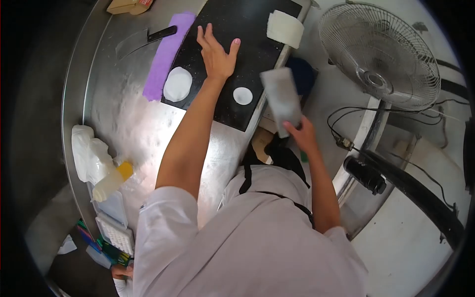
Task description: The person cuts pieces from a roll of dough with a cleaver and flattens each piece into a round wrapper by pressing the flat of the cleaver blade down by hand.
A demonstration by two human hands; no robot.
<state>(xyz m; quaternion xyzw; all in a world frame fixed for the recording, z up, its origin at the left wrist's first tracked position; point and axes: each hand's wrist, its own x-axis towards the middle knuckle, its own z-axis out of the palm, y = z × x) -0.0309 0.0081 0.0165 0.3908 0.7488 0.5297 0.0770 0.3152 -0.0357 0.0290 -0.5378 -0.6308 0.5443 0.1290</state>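
My left hand (pixel 216 55) is open with its fingers spread, over a black board (pixel 225 111) on the metal table. A larger white disc, like flattened dough (pixel 177 84), lies left of my forearm. To the right is a smaller white disc (pixel 242 96). My right hand (pixel 303 134) grips the lower end of a flat grey rectangular blade (pixel 282 96), blurred and held beyond the board's right edge. If the blade has a handle, it is hidden. On the left, a black-handled knife (pixel 162 33) rests partly across a purple cloth (pixel 168 59).
A folded cream cloth (pixel 285 28) overlaps the board's upper right corner. On the right are a fan (pixel 378 57), cables and a black bottle (pixel 364 175). Plastic bags (pixel 91 153) and a yellow-capped bottle (pixel 113 182) stand left. Another person's hand (pixel 121 271) shows at lower left.
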